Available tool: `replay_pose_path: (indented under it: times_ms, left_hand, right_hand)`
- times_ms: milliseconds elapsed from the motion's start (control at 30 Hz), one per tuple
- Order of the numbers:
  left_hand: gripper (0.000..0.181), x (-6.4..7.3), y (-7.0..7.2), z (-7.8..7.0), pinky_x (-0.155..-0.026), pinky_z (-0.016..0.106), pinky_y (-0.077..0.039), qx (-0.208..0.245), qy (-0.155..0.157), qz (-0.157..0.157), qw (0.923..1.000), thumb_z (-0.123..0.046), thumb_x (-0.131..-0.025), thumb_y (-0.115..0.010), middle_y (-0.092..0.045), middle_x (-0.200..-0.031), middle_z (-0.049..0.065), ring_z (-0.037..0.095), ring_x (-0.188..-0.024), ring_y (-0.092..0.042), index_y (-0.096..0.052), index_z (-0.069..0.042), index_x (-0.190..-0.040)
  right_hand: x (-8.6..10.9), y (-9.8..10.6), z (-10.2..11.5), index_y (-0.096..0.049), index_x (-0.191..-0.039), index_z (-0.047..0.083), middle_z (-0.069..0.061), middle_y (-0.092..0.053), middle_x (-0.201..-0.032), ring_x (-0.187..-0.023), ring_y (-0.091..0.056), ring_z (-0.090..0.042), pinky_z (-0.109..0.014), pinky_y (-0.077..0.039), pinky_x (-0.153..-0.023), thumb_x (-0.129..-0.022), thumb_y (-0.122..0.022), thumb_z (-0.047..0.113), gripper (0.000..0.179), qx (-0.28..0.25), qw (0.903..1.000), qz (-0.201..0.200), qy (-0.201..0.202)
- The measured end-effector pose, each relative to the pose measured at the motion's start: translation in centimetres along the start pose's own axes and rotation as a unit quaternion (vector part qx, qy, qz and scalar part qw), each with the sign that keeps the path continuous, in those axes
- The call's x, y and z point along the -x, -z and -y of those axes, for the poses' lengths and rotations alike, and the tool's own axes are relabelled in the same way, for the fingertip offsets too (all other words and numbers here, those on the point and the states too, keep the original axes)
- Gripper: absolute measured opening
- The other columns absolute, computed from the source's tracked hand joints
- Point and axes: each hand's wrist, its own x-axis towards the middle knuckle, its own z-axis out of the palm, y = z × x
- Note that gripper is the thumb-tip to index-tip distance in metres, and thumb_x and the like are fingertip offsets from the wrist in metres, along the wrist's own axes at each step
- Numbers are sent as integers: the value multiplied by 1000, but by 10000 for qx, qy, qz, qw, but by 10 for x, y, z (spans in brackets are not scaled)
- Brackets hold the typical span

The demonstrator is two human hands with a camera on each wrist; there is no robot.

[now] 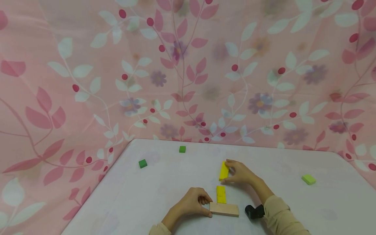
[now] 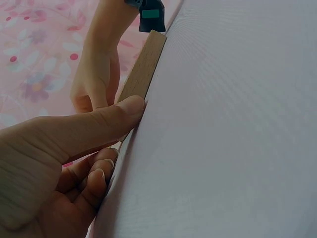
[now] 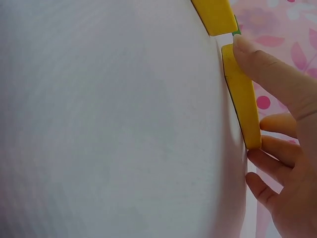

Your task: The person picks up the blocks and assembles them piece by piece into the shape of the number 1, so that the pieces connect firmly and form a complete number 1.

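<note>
My left hand [image 1: 192, 202] pinches the left end of a plain wooden block [image 1: 224, 209] between thumb and fingers; the block lies lengthwise across the near part of the table. Farther back, my right hand [image 1: 241, 173] holds a long yellow block [image 1: 224, 171] by its two ends, thumb at the near end and fingers at the far end. Between these two lies a second yellow block [image 1: 221, 195], its near end right at the wooden block's back edge. In the right wrist view, a narrow gap separates the held yellow block [image 3: 242, 94] from the other yellow block [image 3: 215, 17].
Two small green blocks, one at the left [image 1: 143, 163] and one near the back edge [image 1: 182, 149], sit on the white-covered table [image 1: 176, 169]. A light green block [image 1: 308, 179] lies at the right. A black device [image 1: 254, 212] is at my right wrist. Behind hangs a pink floral curtain [image 1: 211, 78].
</note>
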Motion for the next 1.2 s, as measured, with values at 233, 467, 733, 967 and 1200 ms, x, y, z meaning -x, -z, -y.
replay_pose_path:
  times_ms: [233, 467, 733, 967, 1200]
  left_hand:
    - [30, 0, 0, 1, -58, 15, -45, 51, -2, 16, 10000, -12, -61, -88, -59, -72, -9, -2, -63, -49, -73, -6, -87]
    - [30, 0, 1, 2, -59, 15, -45, 73, 11, 34, 10000, -12, -62, -88, -59, -72, -10, -2, -63, -49, -73, -6, -87]
    - [29, 0, 1, 1, -59, 15, -46, 99, -7, 45, 9999, -12, -63, -87, -60, -73, -9, -2, -63, -49, -73, -4, -87]
    - [29, 0, 1, 0, -58, 15, -45, 49, 3, 68, 10000, -12, -63, -87, -60, -72, -10, -2, -63, -49, -73, -4, -88]
    - [29, 0, 1, 1, -58, 15, -45, 0, 27, 70, 10000, -12, -63, -87, -59, -72, -10, -2, -63, -49, -73, -5, -87]
  right_hand:
    - [-1, 0, 2, -53, -127, -8, -25, -44, -139, -128, -38, -42, -56, -30, -103, -67, -81, 47, 86, 48, 9997, 124, 216]
    - [-2, 2, 6, -55, -127, -6, -24, -44, -139, -129, -38, -42, -57, -30, -103, -69, -81, 45, 81, 80, 9991, 292, 281]
    - [-2, 4, 8, -56, -127, -3, -23, -45, -138, -128, -39, -42, -58, -30, -103, -70, -80, 44, 77, -51, 9972, 502, 554]
    - [0, 4, 9, -57, -126, -2, -23, -46, -138, -128, -39, -43, -60, -29, -102, -74, -78, 41, 71, -79, 9943, 645, 849]
    - [4, 3, 9, -59, -125, 0, -23, -46, -137, -127, -40, -43, -61, -29, -101, -77, -75, 40, 65, -31, 9924, 664, 1040]
